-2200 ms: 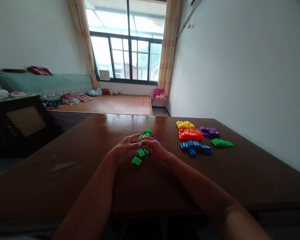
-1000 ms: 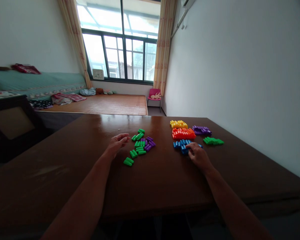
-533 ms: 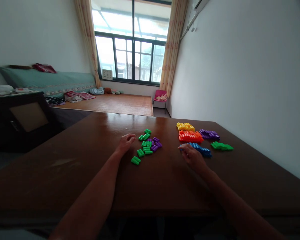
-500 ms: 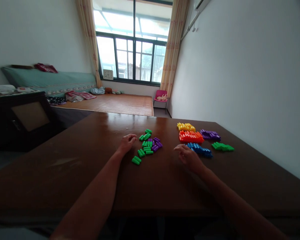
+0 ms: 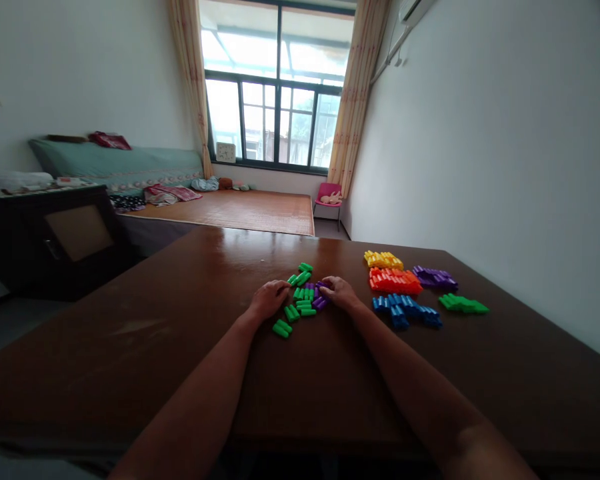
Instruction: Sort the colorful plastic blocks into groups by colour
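Note:
Short, capsule-like green plastic pieces (image 5: 291,313) and purple plastic pieces (image 5: 320,305) lie in a loose pile on the brown table (image 5: 190,280). My left hand (image 5: 270,298) is at the pile's left side, fingers curled together, their tips against a green piece (image 5: 293,280). From the right, my right hand (image 5: 340,293) reaches in, its thumb and fingers closed at a purple piece (image 5: 319,285). The fingers partly hide both pieces.
On the right of the table lie grouped pieces: yellow (image 5: 383,260), orange (image 5: 395,281), blue (image 5: 405,311), purple (image 5: 435,277) and green (image 5: 463,304). Beyond the table are a bed (image 5: 250,210), a pink chair (image 5: 329,195) and a dark cabinet (image 5: 75,227).
My right hand has moved left from beside the blue group to the purple pieces. My left hand has come closer to the green pieces. The view has shifted slightly.

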`<state>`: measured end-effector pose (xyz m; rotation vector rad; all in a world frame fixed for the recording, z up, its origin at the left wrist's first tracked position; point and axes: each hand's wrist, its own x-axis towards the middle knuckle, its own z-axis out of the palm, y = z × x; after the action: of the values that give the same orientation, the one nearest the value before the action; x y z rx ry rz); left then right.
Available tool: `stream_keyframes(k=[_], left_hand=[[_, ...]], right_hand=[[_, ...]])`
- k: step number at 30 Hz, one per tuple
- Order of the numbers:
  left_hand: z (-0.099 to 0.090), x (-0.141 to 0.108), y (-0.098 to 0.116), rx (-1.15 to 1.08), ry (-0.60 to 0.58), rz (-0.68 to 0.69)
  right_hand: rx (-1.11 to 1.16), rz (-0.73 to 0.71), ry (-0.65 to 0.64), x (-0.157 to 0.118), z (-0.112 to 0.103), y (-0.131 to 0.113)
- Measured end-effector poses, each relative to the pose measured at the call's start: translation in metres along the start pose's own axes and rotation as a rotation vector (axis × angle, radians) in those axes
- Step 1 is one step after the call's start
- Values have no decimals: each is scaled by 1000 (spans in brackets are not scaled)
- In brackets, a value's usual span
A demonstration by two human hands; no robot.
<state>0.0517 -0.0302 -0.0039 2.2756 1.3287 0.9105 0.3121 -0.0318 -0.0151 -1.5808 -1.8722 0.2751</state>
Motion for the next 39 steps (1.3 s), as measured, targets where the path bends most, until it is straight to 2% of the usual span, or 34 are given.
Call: stream_keyframes(k=[4, 10, 13, 16, 18, 20, 25, 27, 29, 31, 35, 39], left_hand=[[0, 3, 0, 25, -8, 24], [-6, 5, 1, -78, -7, -6], [-9, 5, 1, -181, 4, -41], [-10, 5, 0, -226, 12, -74], [-9, 6, -2, -230, 16, -87], [-7, 7, -4, -198, 15, -88], [-6, 9, -6, 29, -57, -32], [-6, 10, -5, 79, -78, -25], [-6, 11, -5, 99, -88, -36], [-6, 12, -7, 101, -97, -43], [-6, 12, -11, 79, -104, -35], [-6, 11, -9, 76, -95, -26]], right_hand=[[139, -2, 79, -11, 0, -5], [171, -169, 173, -20, -15, -26], [241, -185, 205, -21, -30, -34], [315, -136, 239, -23, -58, -25], [319, -100, 273, -26, -86, -4], [285, -49, 329, -30, -120, 30], [19, 281, 601, -40, -205, 143], [-121, 422, 626, -42, -226, 181], [-256, 526, 572, -43, -236, 207], [-389, 590, 483, -40, -237, 218], [-573, 649, 316, -31, -227, 218], [-651, 675, 233, -26, -220, 222]])
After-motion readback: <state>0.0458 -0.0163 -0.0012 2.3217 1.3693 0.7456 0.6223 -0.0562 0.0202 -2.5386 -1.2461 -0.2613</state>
